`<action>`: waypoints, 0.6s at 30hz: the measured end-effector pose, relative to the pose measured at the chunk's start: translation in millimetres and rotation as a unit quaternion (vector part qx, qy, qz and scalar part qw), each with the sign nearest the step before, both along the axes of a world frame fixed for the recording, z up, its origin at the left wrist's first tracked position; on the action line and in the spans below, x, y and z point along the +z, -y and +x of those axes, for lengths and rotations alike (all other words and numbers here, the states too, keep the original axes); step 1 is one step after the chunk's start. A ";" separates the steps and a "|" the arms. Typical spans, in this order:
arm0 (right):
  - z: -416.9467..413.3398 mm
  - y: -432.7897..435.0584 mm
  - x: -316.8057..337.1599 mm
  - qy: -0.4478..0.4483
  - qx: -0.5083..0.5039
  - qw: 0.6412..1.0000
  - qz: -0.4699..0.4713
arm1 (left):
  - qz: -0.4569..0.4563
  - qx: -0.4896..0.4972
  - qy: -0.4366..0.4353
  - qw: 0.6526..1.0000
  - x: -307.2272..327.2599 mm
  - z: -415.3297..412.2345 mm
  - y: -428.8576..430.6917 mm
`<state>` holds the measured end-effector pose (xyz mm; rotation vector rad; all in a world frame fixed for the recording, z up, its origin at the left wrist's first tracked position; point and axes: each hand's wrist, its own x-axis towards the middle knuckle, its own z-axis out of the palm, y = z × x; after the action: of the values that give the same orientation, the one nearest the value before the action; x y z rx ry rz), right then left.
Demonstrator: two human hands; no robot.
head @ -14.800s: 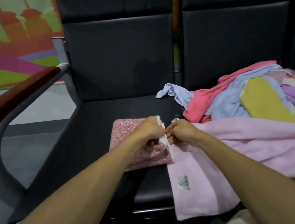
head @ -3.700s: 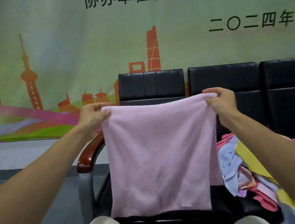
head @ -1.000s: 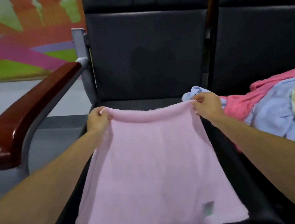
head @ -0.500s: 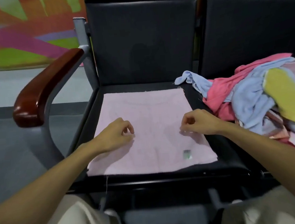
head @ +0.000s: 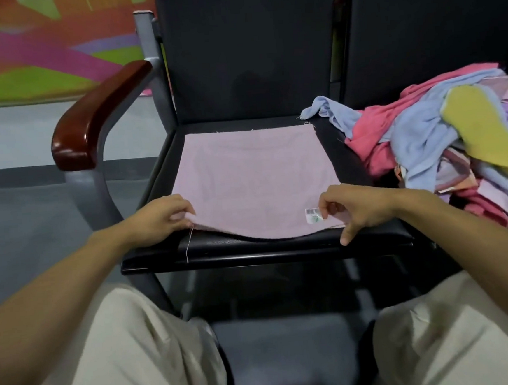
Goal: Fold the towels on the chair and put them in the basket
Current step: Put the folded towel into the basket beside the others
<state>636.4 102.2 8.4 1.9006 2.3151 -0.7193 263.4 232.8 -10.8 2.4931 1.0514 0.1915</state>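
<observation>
Front corners pinched, fold is next

Pink towel lies flat on the chair seat. My left hand and right hand each pinch a front corner, fingers curled on the cloth. I'd lift both evenly and land them square on the back edge. The loose pile on the chair's right sits near the back corner and might snag. No basket in view.
</observation>
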 end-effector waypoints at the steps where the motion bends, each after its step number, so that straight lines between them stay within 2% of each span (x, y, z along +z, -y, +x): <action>1: -0.1 -0.6 -1.9 -0.004 0.001 1.000 0.005 | 0.006 0.013 0.001 1.000 -0.7 3.2 -0.8; 8: 12.9 -5.8 -8.3 -0.069 -0.014 0.997 0.031 | -0.002 0.113 0.040 0.993 -8.8 26.5 -18.2; 13: 16.1 -16.6 -7.4 -0.041 -0.019 0.998 0.053 | 0.009 0.143 0.082 0.986 -10.0 39.5 -28.1; 18: 17.3 -26.0 -7.0 -0.040 -0.061 0.996 0.043 | -0.068 0.169 0.162 0.970 -4.0 33.2 -32.0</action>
<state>653.7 128.2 1.4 2.1033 2.3289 -0.7298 296.6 264.9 -14.8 2.0572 1.2868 0.5859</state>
